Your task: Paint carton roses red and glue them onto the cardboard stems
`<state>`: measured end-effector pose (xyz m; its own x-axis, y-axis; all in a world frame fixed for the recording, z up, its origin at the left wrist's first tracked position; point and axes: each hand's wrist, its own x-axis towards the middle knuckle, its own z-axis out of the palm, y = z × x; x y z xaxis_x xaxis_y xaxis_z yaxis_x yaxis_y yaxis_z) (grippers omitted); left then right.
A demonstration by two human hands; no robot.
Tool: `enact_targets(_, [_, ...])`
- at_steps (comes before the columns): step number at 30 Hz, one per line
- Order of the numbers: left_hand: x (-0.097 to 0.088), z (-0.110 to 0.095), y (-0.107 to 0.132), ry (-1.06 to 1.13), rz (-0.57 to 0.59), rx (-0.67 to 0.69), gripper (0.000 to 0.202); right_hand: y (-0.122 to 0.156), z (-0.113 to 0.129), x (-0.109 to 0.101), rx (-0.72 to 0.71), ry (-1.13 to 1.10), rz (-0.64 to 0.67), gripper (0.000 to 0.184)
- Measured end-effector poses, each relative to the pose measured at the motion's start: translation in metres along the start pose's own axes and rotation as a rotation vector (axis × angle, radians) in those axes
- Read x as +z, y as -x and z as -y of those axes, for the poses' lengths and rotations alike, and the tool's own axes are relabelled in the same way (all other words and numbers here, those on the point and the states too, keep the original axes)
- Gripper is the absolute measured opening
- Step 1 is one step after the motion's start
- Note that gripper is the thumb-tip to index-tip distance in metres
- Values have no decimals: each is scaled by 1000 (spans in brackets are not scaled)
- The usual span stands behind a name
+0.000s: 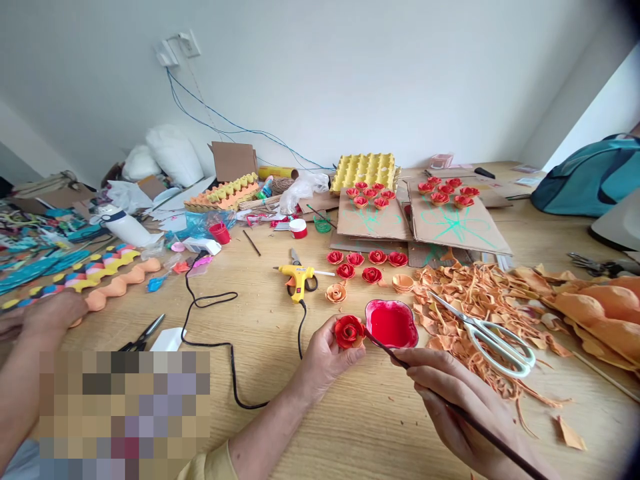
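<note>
My left hand (327, 360) holds a small egg-carton flower (349, 331), mostly painted red with some orange at its lower right edge. In my right hand (450, 393) is a long dark paintbrush (467, 417), its tip touching or very close to the flower's right side. A tub of red paint (391, 325) stands just behind the brush tip. Beyond it sit several painted red flowers (371, 275), an unpainted orange flower (336, 292) and an orange cup piece (403, 283).
A yellow glue gun (297, 279) trails a black cord. White-handled scissors (500, 343) lie on orange scraps (475, 300) at right. Cardboard sheets (457, 227) with red flowers are at the back. At left, another person's hand (55, 308) touches an orange carton strip (123, 285).
</note>
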<state>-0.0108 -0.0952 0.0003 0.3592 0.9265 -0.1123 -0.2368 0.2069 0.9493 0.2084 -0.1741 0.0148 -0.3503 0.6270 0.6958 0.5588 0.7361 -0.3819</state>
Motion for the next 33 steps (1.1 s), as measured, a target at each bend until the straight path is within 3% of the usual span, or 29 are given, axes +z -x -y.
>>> enact_targets(14, [-3, 3, -1, 66, -17, -32, 51, 1, 4, -3, -76, 43, 96, 25])
enact_targets(22, [-1, 2, -1, 74, -11, -34, 50, 3, 0, -3, -74, 59, 15, 30])
enact_targets(27, [-3, 4, -3, -24, 1, 20, 52, 0, -6, 0, 57, 86, -86, 24])
enact_targets(33, [-6, 9, -4, -277, -17, 122, 48, -8, -11, 3, 123, 189, -55, 16])
